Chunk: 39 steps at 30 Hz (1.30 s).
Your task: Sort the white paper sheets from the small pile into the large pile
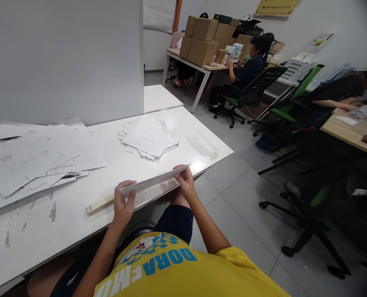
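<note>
Both of my hands grip a white folded sheet of paper (154, 180) at its two ends, held up over the table's front edge. My left hand (124, 200) pinches the left end, thumb on the near side. At the right end, my right hand (185, 181) has its thumb and fingers closed on the paper. Under and beside my left hand lies a flat cream-coloured strip (99, 203) on the table; part of it is hidden. Beyond the held paper sits a loose stack of printed sheets (149, 138).
A larger, untidy heap of papers (31, 156) covers the left of the white table (109, 181). A grey partition (62, 62) stands behind it. Cardboard boxes (202, 39), two seated people and office chairs (260, 88) are farther off to the right.
</note>
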Each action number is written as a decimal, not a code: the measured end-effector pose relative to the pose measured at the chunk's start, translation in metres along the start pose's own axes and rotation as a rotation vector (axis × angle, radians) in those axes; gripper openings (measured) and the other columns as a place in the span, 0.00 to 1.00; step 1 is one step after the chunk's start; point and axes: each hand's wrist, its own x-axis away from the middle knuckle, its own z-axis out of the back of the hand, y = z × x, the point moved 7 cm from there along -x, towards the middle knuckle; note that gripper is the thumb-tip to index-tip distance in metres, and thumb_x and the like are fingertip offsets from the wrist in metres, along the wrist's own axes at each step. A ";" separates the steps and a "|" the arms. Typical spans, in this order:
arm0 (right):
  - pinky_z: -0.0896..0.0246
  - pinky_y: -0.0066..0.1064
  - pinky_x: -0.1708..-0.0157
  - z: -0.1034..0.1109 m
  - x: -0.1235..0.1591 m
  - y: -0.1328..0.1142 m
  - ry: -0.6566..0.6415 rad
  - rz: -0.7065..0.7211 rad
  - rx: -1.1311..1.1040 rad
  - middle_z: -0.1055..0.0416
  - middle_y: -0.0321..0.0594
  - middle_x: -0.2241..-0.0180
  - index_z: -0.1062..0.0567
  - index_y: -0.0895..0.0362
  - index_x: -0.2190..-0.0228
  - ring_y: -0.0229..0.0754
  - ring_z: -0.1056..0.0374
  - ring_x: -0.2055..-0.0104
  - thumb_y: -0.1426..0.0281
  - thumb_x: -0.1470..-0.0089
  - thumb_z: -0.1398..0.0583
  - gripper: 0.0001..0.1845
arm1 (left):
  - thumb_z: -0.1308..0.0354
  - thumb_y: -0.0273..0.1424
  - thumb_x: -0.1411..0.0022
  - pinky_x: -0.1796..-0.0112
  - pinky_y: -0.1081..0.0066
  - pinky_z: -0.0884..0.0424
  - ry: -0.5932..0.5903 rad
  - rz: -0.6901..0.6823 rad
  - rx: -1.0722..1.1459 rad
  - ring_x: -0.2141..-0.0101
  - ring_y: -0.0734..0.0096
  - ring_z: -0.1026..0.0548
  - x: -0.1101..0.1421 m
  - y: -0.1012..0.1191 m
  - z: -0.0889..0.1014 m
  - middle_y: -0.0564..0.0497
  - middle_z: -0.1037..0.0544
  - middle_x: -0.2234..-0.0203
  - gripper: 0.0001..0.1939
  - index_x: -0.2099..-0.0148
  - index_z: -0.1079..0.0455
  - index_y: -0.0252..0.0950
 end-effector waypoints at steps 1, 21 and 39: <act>0.33 0.39 0.53 0.001 0.001 0.004 -0.010 -0.029 0.007 0.25 0.40 0.61 0.28 0.50 0.62 0.48 0.29 0.55 0.57 0.49 0.37 0.15 | 0.42 0.42 0.37 0.50 0.60 0.28 0.009 0.060 -0.023 0.53 0.63 0.25 0.001 -0.007 -0.001 0.45 0.26 0.57 0.18 0.49 0.35 0.39; 0.29 0.42 0.57 0.006 0.043 0.040 -0.348 -0.642 0.052 0.20 0.41 0.63 0.24 0.55 0.63 0.49 0.25 0.59 0.63 0.56 0.32 0.17 | 0.49 0.28 0.35 0.41 0.50 0.37 -0.251 -0.272 -0.913 0.39 0.53 0.35 0.022 0.028 0.065 0.43 0.30 0.40 0.24 0.37 0.36 0.41; 0.33 0.41 0.52 -0.017 0.035 0.027 -0.460 -0.672 0.134 0.21 0.42 0.60 0.25 0.56 0.63 0.49 0.27 0.54 0.62 0.55 0.34 0.17 | 0.50 0.19 0.37 0.42 0.52 0.32 -0.257 -0.476 -0.886 0.38 0.56 0.34 0.033 0.026 0.060 0.43 0.29 0.41 0.35 0.30 0.47 0.43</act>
